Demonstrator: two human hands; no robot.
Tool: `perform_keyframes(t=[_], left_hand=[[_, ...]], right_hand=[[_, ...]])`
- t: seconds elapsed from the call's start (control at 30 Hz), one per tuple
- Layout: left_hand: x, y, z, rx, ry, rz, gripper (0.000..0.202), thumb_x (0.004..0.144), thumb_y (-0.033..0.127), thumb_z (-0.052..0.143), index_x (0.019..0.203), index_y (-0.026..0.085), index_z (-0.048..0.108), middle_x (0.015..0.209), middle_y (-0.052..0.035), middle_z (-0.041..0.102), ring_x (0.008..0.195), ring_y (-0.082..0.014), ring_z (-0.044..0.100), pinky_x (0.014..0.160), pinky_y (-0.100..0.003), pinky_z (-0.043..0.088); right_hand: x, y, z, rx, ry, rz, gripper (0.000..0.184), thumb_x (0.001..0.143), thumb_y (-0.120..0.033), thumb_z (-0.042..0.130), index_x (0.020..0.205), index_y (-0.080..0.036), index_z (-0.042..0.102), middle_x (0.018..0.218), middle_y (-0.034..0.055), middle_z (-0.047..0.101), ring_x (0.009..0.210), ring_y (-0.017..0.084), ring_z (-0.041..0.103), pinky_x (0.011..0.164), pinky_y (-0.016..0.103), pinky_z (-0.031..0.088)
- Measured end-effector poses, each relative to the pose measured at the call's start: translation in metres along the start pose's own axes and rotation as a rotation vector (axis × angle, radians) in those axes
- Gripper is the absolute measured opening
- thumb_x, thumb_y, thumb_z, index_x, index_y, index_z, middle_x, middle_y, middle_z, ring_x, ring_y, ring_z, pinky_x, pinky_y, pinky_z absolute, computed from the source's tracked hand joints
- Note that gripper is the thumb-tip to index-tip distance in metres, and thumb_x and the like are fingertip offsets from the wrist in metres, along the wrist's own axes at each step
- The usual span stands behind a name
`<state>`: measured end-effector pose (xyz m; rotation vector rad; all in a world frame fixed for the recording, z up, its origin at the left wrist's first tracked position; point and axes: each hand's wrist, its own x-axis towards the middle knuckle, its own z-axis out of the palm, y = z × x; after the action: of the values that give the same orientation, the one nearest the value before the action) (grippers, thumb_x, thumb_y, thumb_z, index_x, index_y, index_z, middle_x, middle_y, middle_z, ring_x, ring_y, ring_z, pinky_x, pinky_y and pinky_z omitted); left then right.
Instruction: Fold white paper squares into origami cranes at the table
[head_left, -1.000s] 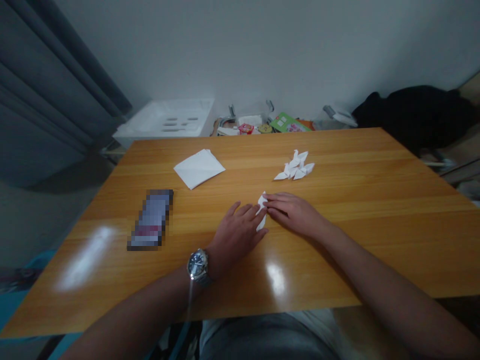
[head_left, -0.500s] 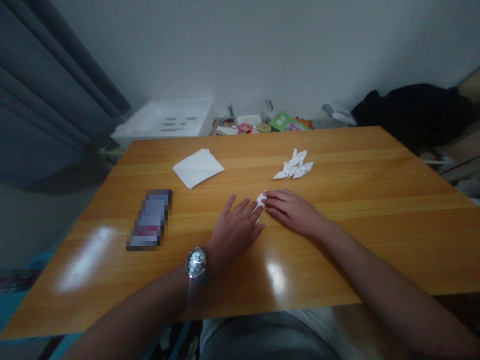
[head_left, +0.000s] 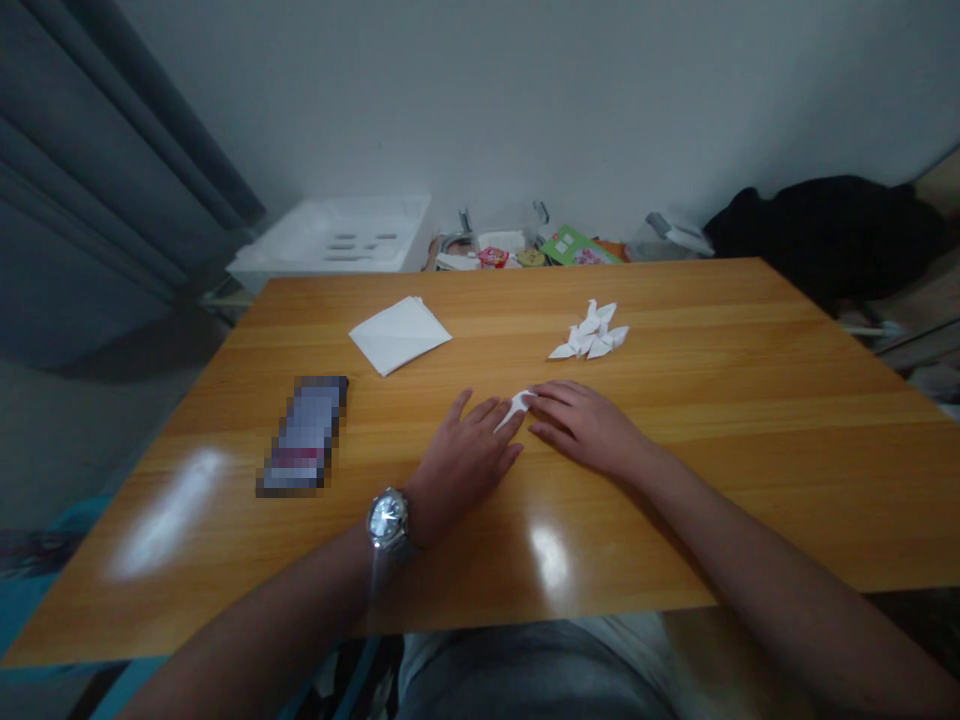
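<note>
A small folded white paper (head_left: 517, 406), narrow and pointed, lies on the wooden table (head_left: 712, 360) between my hands. My left hand (head_left: 469, 445), wearing a silver watch (head_left: 388, 518), rests palm down with fingers spread. Its foremost fingertips touch the lower left part of the paper. From the other side, the bent fingertips of my right hand (head_left: 581, 420) hold the paper's upper right end, covering it. The right thumb sits lower, seemingly off the paper. Just beyond lie several folded paper birds (head_left: 592, 330) in a cluster.
A stack of white paper sheets (head_left: 401, 335) lies at the back left, with a blurred-out phone (head_left: 306, 435) nearer me. Behind the table's far edge are a white tray (head_left: 337, 235), a green booklet (head_left: 577, 246) and small items. Black cloth (head_left: 825, 235) is at the far right.
The folded paper has turned, its lower tip now pointing further left. Both hands have shifted slightly left. The view has moved a little; the birds, sheets and phone stay in place.
</note>
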<state>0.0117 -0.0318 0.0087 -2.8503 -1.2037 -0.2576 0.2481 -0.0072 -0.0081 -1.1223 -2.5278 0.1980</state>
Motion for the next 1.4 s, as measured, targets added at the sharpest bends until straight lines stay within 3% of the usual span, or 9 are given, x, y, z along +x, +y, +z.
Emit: perform_keyframes(t=[0.13,0.3,0.47,0.93,1.1,1.4], left_hand=[[0.000,-0.001,-0.001,-0.030,-0.014,-0.001,0.042,0.102,0.031,0.051,0.143,0.020,0.051,0.148,-0.0090,0.056,0.134,-0.0268,0.052,0.119,-0.053,0.030],[0.000,-0.003,-0.001,-0.038,-0.027,-0.006,0.046,0.102,0.030,0.051,0.146,0.019,0.048,0.149,-0.0104,0.055,0.135,-0.0257,0.052,0.119,-0.052,0.030],[0.000,-0.003,-0.001,-0.022,-0.027,0.001,0.044,0.103,0.028,0.046,0.147,0.018,0.046,0.150,-0.0114,0.054,0.134,-0.0256,0.052,0.118,-0.050,0.031],[-0.001,0.004,0.000,-0.041,-0.004,-0.023,0.046,0.102,0.034,0.051,0.144,0.015,0.050,0.147,-0.0135,0.056,0.136,-0.0268,0.050,0.117,-0.046,0.035],[-0.002,0.000,0.001,-0.090,-0.012,-0.034,0.046,0.103,0.038,0.050,0.144,0.018,0.051,0.149,-0.0117,0.055,0.134,-0.0261,0.052,0.115,-0.046,0.036],[0.000,-0.002,0.000,-0.089,-0.011,-0.022,0.041,0.102,0.034,0.051,0.141,0.022,0.054,0.147,-0.0097,0.056,0.132,-0.0258,0.053,0.115,-0.047,0.036]], right_hand=[[0.002,-0.006,-0.002,-0.017,-0.012,0.022,0.047,0.103,-0.043,0.049,0.143,-0.019,0.057,0.142,0.0162,0.061,0.133,0.032,0.055,0.112,0.053,0.045],[0.003,-0.011,0.004,-0.015,-0.077,0.006,0.059,0.105,-0.045,0.043,0.157,-0.016,0.039,0.161,0.0158,0.041,0.150,0.028,0.037,0.124,0.052,0.031],[-0.001,-0.008,0.013,-0.002,-0.141,-0.002,0.063,0.106,-0.049,0.038,0.161,-0.018,0.031,0.165,0.0122,0.033,0.154,0.026,0.029,0.126,0.051,0.027],[-0.002,-0.008,0.014,-0.008,-0.151,0.036,0.062,0.107,-0.048,0.034,0.162,-0.021,0.028,0.166,0.0112,0.030,0.154,0.025,0.027,0.126,0.051,0.026],[-0.004,0.000,0.012,-0.053,-0.133,0.141,0.064,0.107,-0.050,0.031,0.162,-0.016,0.028,0.165,0.0140,0.031,0.154,0.025,0.028,0.126,0.050,0.026],[-0.007,0.004,0.016,-0.052,-0.105,0.148,0.065,0.107,-0.052,0.031,0.163,-0.021,0.023,0.166,0.0118,0.029,0.154,0.026,0.027,0.126,0.052,0.025]])
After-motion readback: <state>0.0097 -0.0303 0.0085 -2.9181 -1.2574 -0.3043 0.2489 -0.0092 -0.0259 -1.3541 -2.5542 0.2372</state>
